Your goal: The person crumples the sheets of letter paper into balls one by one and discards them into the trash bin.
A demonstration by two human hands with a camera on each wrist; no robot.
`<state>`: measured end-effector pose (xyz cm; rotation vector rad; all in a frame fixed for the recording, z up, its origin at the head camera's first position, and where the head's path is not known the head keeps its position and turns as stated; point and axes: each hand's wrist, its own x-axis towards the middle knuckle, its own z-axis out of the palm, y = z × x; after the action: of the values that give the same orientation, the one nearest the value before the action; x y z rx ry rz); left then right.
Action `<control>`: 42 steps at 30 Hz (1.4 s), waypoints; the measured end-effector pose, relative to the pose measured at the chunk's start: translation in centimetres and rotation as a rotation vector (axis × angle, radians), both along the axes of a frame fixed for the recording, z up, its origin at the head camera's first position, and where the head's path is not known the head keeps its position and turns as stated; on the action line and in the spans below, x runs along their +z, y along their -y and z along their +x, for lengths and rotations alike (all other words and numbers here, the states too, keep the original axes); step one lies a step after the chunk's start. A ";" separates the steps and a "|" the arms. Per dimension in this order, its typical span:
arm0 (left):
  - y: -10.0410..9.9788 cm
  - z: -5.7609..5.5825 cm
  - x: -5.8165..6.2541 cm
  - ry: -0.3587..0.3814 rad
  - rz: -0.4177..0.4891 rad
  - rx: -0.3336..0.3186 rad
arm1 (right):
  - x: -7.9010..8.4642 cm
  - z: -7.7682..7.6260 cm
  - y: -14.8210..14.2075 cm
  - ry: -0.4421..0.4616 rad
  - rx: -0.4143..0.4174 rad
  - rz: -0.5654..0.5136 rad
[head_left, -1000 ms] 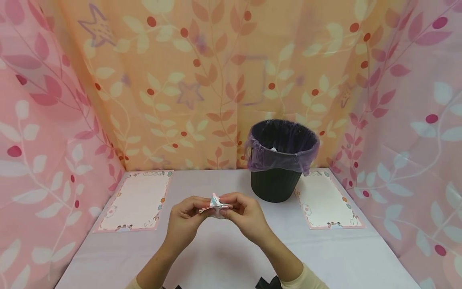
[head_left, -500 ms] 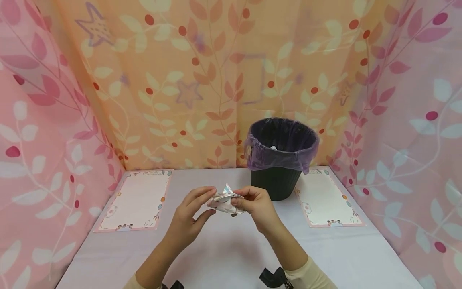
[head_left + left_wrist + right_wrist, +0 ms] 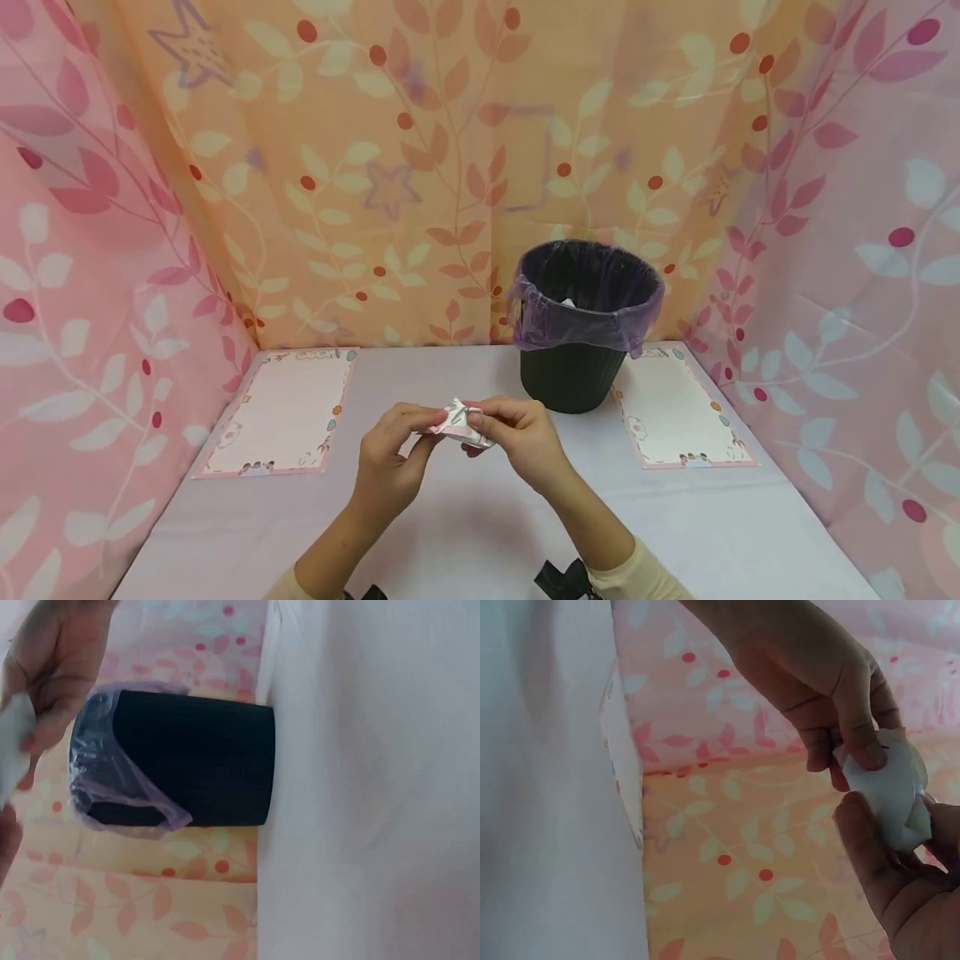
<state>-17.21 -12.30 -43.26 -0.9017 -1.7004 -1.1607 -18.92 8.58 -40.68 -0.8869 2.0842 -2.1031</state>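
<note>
A crumpled piece of paper (image 3: 459, 425), white with faint printed marks, is held up over the table between both hands. My left hand (image 3: 392, 457) pinches its left side between thumb and fingers. On the other side my right hand (image 3: 529, 443) grips the paper, thumb on the near face. Seen in the right wrist view, the paper (image 3: 889, 795) is squeezed into a rounded lump with folded edges. In the left wrist view, only part of the paper (image 3: 13, 746) shows at the left edge.
A black bin (image 3: 572, 379) with a purple bag (image 3: 581, 332) over its rim stands at the back right; a white scrap shows inside. Bordered paper sheets lie at left (image 3: 279, 412) and right (image 3: 686, 408), the right one partly behind the bin. Patterned curtains (image 3: 360, 167) enclose the table.
The paper has been crumpled into a more compact lump. Half a second ago my left fingers were spread wider at its side; now they pinch it. The bin and sheets stay put.
</note>
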 end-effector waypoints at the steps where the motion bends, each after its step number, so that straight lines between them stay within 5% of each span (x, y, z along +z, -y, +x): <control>1: 0.0 0.0 -0.1 0.042 0.027 0.015 | 0.2 0.1 0.1 -0.083 -0.024 0.081; 4: 0.3 0.1 -0.2 0.203 0.100 0.056 | 0.6 0.5 0.2 -0.321 -0.098 0.321; 7: 0.7 0.4 0.0 0.381 0.188 0.031 | 0.6 0.4 0.4 -0.534 -0.166 0.447; 10: 0.9 0.7 0.2 0.527 0.253 -0.031 | 0.1 0.0 0.6 -0.666 -0.205 0.398; 14: 0.6 1.1 0.4 0.611 0.299 -0.079 | -0.6 0.0 1.3 -0.764 -0.264 0.257; 19: -0.1 1.5 0.1 0.526 0.301 -0.035 | -1.2 0.5 2.3 -0.701 -0.335 0.127; 24: -1.1 2.1 0.0 0.406 0.227 0.030 | -1.3 0.7 2.6 -0.486 -0.314 0.015; 26: -1.2 2.2 0.3 0.426 0.167 0.000 | -1.3 0.4 2.1 -0.384 -0.305 -0.005; 30: -0.2 2.1 1.3 0.577 0.038 -0.167 | -1.1 -0.9 0.5 -0.232 -0.237 -0.022; 34: 0.9 2.0 1.9 0.685 -0.025 -0.299 | -0.9 -1.7 -1.0 -0.157 -0.048 -0.043; 38: 1.0 1.7 1.8 0.685 -0.055 -0.317 | -0.9 -2.1 -1.5 -0.144 0.063 -0.022; 42: 0.6 1.5 1.2 0.618 -0.040 -0.276 | -1.0 -1.7 -0.7 -0.195 -0.011 0.007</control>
<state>-15.75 -12.90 -42.06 -0.8733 -2.1336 -1.7252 -20.60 9.32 -41.69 -1.1245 2.1880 -2.0894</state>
